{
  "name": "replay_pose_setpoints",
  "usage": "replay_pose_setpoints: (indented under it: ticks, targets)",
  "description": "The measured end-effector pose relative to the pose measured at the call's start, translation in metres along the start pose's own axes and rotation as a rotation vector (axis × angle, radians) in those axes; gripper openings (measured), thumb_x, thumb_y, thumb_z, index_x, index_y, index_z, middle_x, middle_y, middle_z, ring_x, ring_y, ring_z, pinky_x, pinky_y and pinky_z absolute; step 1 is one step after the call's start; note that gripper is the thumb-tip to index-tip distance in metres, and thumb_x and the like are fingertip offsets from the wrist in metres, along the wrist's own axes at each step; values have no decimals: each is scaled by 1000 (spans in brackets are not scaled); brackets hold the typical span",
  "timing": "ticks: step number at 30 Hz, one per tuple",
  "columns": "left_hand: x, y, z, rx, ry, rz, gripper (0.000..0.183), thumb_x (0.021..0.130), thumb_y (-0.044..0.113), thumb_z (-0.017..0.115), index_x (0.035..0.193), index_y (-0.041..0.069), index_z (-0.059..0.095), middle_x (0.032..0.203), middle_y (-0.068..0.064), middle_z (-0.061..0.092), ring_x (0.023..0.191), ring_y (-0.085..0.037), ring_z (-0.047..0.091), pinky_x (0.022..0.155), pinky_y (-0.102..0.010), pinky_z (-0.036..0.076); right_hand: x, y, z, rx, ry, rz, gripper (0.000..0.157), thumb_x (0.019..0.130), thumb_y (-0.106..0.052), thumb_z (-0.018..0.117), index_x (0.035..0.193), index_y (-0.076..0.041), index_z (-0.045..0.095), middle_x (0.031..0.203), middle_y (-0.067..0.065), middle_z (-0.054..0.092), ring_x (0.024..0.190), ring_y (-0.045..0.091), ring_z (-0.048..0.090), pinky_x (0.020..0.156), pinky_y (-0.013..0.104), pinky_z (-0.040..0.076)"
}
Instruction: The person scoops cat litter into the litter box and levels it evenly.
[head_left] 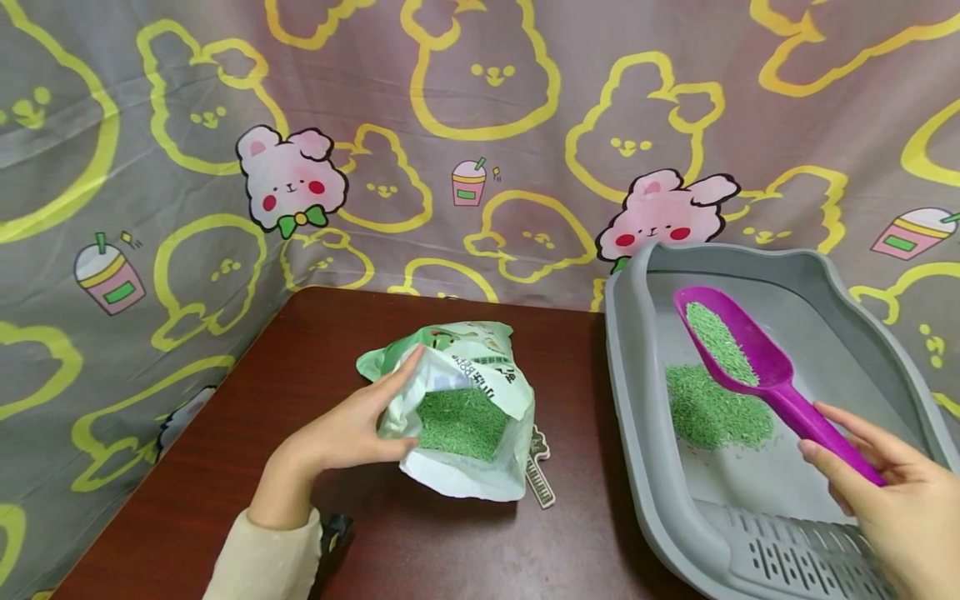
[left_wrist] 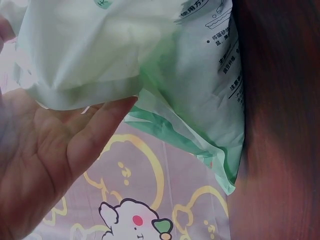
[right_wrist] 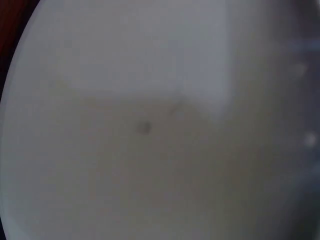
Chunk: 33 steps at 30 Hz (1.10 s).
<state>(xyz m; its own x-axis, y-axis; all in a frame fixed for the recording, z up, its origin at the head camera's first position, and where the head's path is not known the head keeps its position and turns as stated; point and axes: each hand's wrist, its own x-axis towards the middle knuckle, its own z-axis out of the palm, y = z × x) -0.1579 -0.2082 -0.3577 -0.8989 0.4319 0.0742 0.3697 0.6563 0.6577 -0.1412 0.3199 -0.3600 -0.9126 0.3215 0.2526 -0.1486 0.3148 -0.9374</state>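
Note:
At the mouth of a green-and-white cat litter bag (head_left: 517, 454), my left hand (head_left: 341, 433) holds the left side of the rim, thumb low and forefinger high. Green pellets (head_left: 461, 425) show inside the opening. In the left wrist view the pale bag (left_wrist: 85, 50) covers part of the hand (left_wrist: 45, 155). My right hand (head_left: 900, 492) grips the handle of a magenta scoop (head_left: 772, 367), which carries green pellets. The scoop is over a grey litter box (head_left: 626, 392), where a pile of green pellets (head_left: 712, 417) lies. The right wrist view is blurred.
A flat, patterned piece (head_left: 538, 483) with a comb-like end lies partly under the bag on the brown table (head_left: 465, 550). A dark strap (head_left: 333, 542) shows at the left wrist. Behind hangs a patterned grey cloth (head_left: 375, 250).

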Motion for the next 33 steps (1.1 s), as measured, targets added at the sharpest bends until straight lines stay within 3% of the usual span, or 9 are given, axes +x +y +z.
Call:
replay_pose_setpoints:
  ticks: [6,14,19,24,29,33]
  targets:
    - [0,2,0,-15,-8,-3,110,78,17,74,162,21,3,167,2,14,132,-16,38,105,-29,40,8,9,-8,-212,-16,-53,56,86,3,71,132,-28,66,55,-22,53,41,6,38,38,32,23]
    - [0,2,0,-11,-12,-5,110,78,17,74,162,21,3,167,1,14,131,-16,38,106,-31,40,17,26,-20,-273,-41,-113,57,85,2,72,125,-38,67,60,-31,55,40,3,37,37,30,24]
    - [0,2,-1,-15,-10,-5,110,78,17,74,162,21,3,168,1,13,135,-16,36,109,-32,39,24,31,-25,-364,-60,-175,62,84,-1,74,118,-51,63,63,-36,51,41,3,34,39,28,24]
    - [0,1,0,-18,-11,-5,110,78,17,74,162,21,3,168,1,12,137,-16,35,109,-31,38,31,29,-29,-492,-103,-269,67,83,-6,77,111,-63,55,62,-31,46,42,3,32,40,25,25]
    - [0,2,0,-19,-13,-4,110,78,17,74,162,22,3,168,1,12,137,-16,35,109,-33,39,36,26,-30,-515,-124,-354,74,78,-5,81,103,-68,51,59,-27,44,42,-1,31,40,22,24]
    - [0,2,0,-17,-6,-6,111,77,17,74,162,23,3,168,1,13,133,-16,37,106,-31,40,36,27,-32,-537,-141,-364,77,78,-6,82,101,-71,47,58,-24,42,43,-2,29,41,23,22]
